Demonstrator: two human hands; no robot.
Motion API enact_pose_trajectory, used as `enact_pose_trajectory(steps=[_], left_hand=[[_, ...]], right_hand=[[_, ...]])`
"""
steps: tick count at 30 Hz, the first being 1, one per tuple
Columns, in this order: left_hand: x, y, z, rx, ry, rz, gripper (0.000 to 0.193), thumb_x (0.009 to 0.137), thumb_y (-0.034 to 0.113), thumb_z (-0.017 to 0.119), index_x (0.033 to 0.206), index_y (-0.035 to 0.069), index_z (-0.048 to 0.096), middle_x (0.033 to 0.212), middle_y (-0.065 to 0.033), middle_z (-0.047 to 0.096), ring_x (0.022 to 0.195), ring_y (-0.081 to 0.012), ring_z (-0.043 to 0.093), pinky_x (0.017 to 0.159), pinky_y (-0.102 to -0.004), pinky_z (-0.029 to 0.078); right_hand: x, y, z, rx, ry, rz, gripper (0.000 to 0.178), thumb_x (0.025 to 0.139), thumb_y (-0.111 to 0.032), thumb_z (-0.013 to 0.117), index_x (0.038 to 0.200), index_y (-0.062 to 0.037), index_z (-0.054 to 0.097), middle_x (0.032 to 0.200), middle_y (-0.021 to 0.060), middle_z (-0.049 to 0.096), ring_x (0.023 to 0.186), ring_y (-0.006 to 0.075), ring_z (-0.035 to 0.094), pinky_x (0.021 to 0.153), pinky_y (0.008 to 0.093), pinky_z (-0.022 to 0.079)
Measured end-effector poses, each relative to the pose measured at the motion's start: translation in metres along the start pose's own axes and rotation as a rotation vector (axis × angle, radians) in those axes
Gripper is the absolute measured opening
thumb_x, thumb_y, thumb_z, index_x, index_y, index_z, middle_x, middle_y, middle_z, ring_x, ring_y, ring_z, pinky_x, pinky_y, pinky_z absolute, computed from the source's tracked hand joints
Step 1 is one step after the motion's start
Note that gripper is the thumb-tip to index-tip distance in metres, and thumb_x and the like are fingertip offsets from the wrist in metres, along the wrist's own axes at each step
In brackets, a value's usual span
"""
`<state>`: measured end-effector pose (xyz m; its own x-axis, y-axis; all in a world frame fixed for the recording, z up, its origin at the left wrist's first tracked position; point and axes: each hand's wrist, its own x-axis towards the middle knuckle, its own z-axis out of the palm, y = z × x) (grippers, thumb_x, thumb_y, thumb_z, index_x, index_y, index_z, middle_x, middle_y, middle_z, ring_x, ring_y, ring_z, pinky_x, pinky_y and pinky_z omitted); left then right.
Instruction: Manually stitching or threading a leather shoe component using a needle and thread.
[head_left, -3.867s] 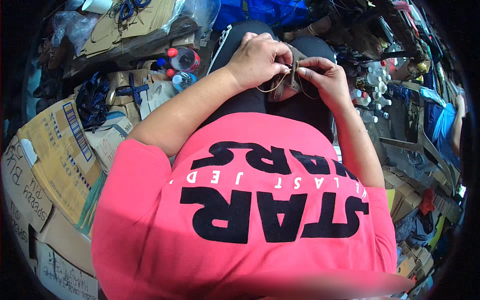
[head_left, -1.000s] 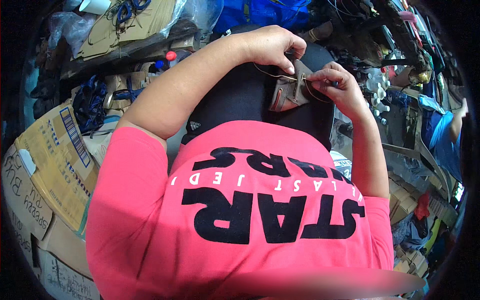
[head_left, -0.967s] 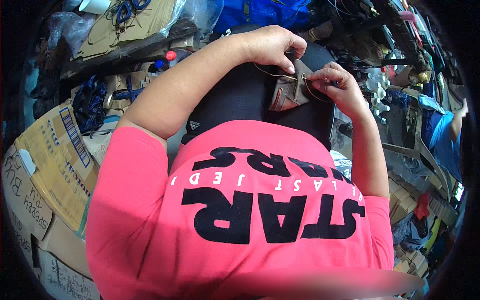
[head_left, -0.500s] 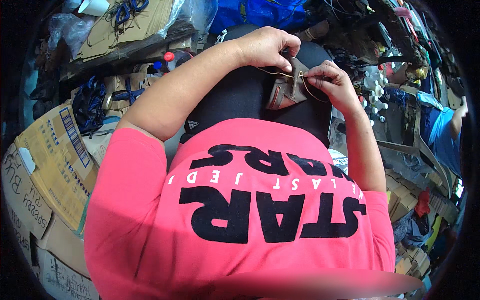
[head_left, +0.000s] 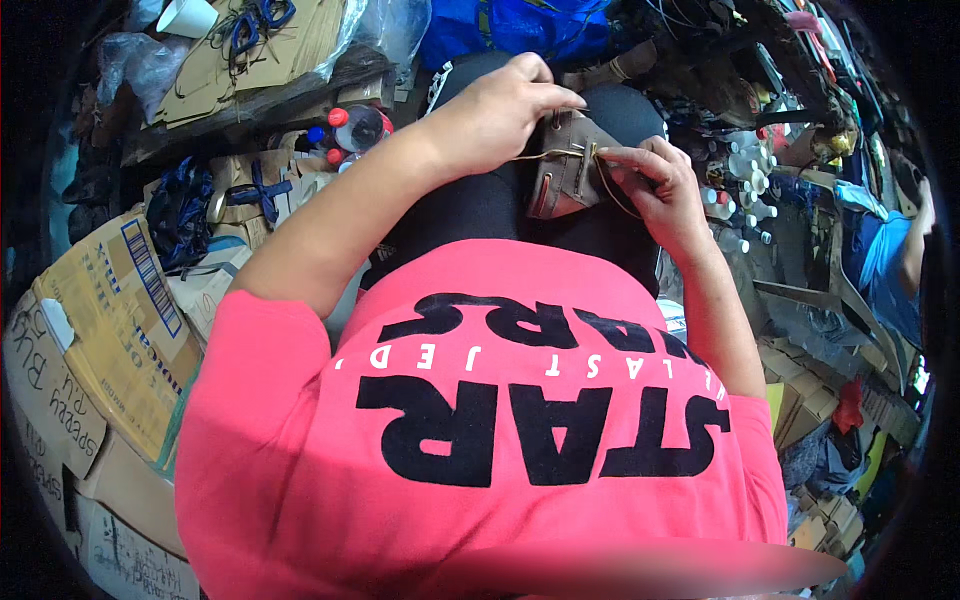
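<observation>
A small folded brown leather piece [head_left: 570, 180] rests on my dark-trousered lap, with a raised seam down its middle and a reddish-lined slot at its lower left. My left hand [head_left: 490, 115] is at its top edge, fingers drawn together; what they grip is hidden. Close by the seam, my right hand [head_left: 655, 185] pinches a thin tan cord [head_left: 545, 156] between thumb and forefinger. One stretch of that cord runs left from the seam and passes under my left hand. Another stretch curves down beside my right fingers.
Printed cardboard boxes [head_left: 120, 320] are stacked at the left. Flat card sheets [head_left: 260, 60] with dark blue-handled scissors [head_left: 245, 35] lie at the upper left. Bottles with red caps [head_left: 355, 128] stand beyond my left forearm. Several small white bottles [head_left: 745, 185] are at the right, near a person in blue [head_left: 880, 250].
My left hand has shifted left and up, its fingers now over the leather's top edge. The leather has turned and moved slightly left, showing more of its face. My right hand stays by the seam.
</observation>
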<state>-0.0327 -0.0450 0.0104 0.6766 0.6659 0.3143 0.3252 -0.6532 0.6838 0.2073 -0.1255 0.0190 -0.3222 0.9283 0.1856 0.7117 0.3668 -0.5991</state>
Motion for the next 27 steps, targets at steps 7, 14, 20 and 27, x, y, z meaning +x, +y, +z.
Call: enact_pose_trajectory(steps=[7,14,20,27], left_hand=[[-0.013,0.007,-0.002,0.016,0.083,0.023,0.014,0.075,0.003,0.072,0.087,0.009,0.072,0.074,-0.007,0.056,0.072,-0.0217,0.057,0.065,-0.0317,0.046],[-0.013,0.007,-0.002,-0.019,0.036,-0.019,0.014,0.075,0.004,0.072,0.087,0.01,0.073,0.073,-0.0071,0.053,0.068,-0.0211,0.054,0.062,-0.0323,0.044],[-0.008,0.012,-0.002,0.033,0.019,0.039,0.012,0.076,0.005,0.072,0.087,0.01,0.072,0.074,-0.0086,0.052,0.069,-0.0239,0.055,0.063,-0.0339,0.045],[-0.005,0.008,0.0,0.072,-0.023,0.114,0.015,0.075,0.006,0.072,0.089,0.012,0.073,0.072,-0.0075,0.052,0.074,-0.0246,0.055,0.066,-0.0352,0.044]], right_hand=[[0.008,0.005,-0.007,0.205,-0.118,0.122,0.042,0.069,0.011,0.058,0.1,-0.0132,0.073,0.074,0.0051,0.056,0.07,0.018,0.057,0.066,0.0292,0.047],[0.009,0.011,-0.007,0.257,-0.174,0.153,0.043,0.07,0.017,0.051,0.101,-0.0066,0.071,0.079,0.0025,0.053,0.076,0.0132,0.052,0.07,0.0232,0.043],[0.009,0.014,-0.004,0.25,-0.128,0.142,0.04,0.069,0.01,0.058,0.099,-0.0125,0.073,0.073,0.0042,0.056,0.071,0.0153,0.056,0.066,0.0279,0.046],[0.007,0.02,-0.004,0.348,-0.157,0.169,0.04,0.07,0.011,0.058,0.1,-0.0109,0.073,0.075,0.0021,0.058,0.072,0.0132,0.056,0.067,0.0255,0.046]])
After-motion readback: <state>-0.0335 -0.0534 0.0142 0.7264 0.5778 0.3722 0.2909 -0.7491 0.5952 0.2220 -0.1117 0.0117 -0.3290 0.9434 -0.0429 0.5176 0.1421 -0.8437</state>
